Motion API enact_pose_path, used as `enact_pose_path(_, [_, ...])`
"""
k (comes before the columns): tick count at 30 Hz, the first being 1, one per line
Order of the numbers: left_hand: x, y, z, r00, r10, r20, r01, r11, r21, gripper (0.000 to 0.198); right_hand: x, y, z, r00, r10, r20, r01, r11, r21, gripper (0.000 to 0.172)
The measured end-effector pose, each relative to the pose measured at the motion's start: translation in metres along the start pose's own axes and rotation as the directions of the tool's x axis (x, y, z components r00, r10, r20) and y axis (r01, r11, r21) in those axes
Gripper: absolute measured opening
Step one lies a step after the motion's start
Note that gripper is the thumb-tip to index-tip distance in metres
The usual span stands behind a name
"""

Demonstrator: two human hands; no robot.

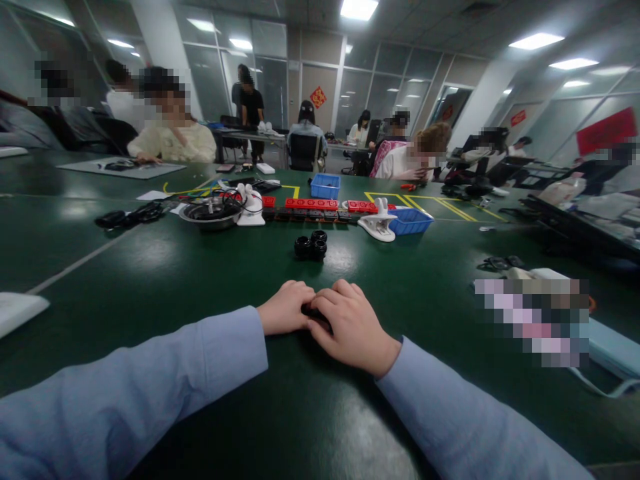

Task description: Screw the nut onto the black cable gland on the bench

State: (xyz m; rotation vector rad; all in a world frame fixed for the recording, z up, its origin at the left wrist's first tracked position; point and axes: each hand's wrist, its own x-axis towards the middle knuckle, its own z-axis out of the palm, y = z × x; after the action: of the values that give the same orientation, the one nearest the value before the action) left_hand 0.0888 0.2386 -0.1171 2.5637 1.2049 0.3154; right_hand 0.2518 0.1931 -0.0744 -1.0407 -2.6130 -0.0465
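Note:
Both my hands rest together on the dark green table (165,267), knuckles up and fingers curled. My left hand (286,315) is a loose fist touching my right hand (350,327), which curls beside and partly over it. A small dark thing shows between the fingers; I cannot make out what it is. A cluster of black ring-shaped parts (311,246) lies on the table beyond my hands, apart from them. Light blue sleeves cover both forearms.
Further back lie a metal bowl of black cables (210,213), a row of red blocks (311,203), two blue bins (325,186) (410,221) and white holders (379,225). Several people sit at the far side. A white object (17,310) lies at left.

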Motion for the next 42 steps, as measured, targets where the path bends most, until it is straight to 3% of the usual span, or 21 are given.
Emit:
enact_pose_path(6, [-0.001,0.003,-0.002,1.000,0.000,-0.006,0.000,1.000,-0.014,0.009,-0.002,-0.004,0.003,0.995,-0.098,-0.021,0.099,0.995,0.029,0.016])
enact_pose_path(11, [-0.003,0.002,-0.004,0.999,0.014,-0.039,-0.016,0.997,-0.072,0.025,-0.011,0.000,-0.004,0.994,-0.086,-0.064,0.087,0.996,0.025,0.024])
enact_pose_path(15, [-0.003,0.001,-0.006,0.999,0.026,-0.036,-0.031,0.990,-0.135,0.035,-0.014,0.021,-0.013,0.991,0.135,-0.003,-0.135,0.990,-0.044,0.030])
enact_pose_path(18, [-0.004,0.002,-0.007,0.999,0.036,-0.013,-0.037,0.991,-0.128,0.034,-0.012,0.042,-0.009,0.929,0.369,-0.007,-0.367,0.922,-0.124,0.023])
enact_pose_path(21, [-0.004,0.003,-0.008,0.999,0.034,-0.003,-0.034,0.992,-0.117,0.034,-0.011,0.054,0.000,0.888,0.461,-0.004,-0.457,0.880,-0.128,0.030])
enact_pose_path(33, [-0.007,0.004,-0.007,0.999,0.043,-0.015,-0.044,0.994,-0.098,0.031,-0.011,0.034,-0.003,0.927,0.370,-0.062,-0.356,0.919,0.168,0.019])
enact_pose_path(42, [-0.006,0.005,-0.006,0.999,0.025,-0.024,-0.027,0.994,-0.105,0.032,-0.014,0.020,-0.001,0.938,0.345,-0.043,-0.327,0.917,0.228,0.019])
